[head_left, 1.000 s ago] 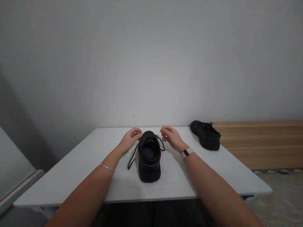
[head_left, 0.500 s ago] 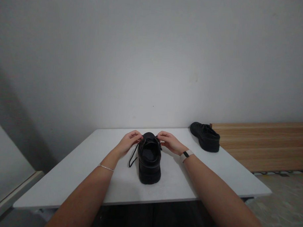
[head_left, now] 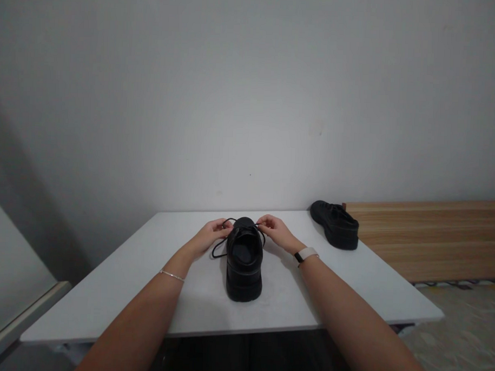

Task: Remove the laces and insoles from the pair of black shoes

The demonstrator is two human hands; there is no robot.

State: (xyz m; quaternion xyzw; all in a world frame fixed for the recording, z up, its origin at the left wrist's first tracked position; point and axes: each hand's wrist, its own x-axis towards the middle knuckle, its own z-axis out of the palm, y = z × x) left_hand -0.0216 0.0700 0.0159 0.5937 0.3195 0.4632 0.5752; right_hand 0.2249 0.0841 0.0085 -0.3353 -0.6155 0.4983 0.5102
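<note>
Two black lace-up shoes were observed on a white worktop point(head_left: 138, 290), one near and one far. Near shoe point(head_left: 244, 274) stands upright on its sole at about the middle of the worktop, heel toward the person and toe toward the wall point(head_left: 250, 110); its dark opening faces up. Both of the person's hands are at the laces point(head_left: 213, 253) of this shoe, one on either side of the toe end.

Left hand point(head_left: 210, 234) has thumb and fingers brought together on the laces, just beside the shoe's left side; one curve of lace rises above the fingers and a loop hangs below them, out to the left of the shoe. Right hand point(head_left: 275, 231) likewise pinches the laces between thumb and fingertips at the right side, with a short length drooping beneath (the exact hold is small in view and partly hidden by the fingers). A thin bracelet point(head_left: 172, 275) is worn on the left wrist, and a pale band point(head_left: 305, 254) with a dark face on the right.

Far shoe point(head_left: 336, 226) rests upright near the worktop's right edge, toward its back corner, well apart from both hands, toe pointing away and to the left. Beyond that edge, a wood-grain panel point(head_left: 432, 238) stands along the wall above a patterned floor point(head_left: 462, 317).
</note>
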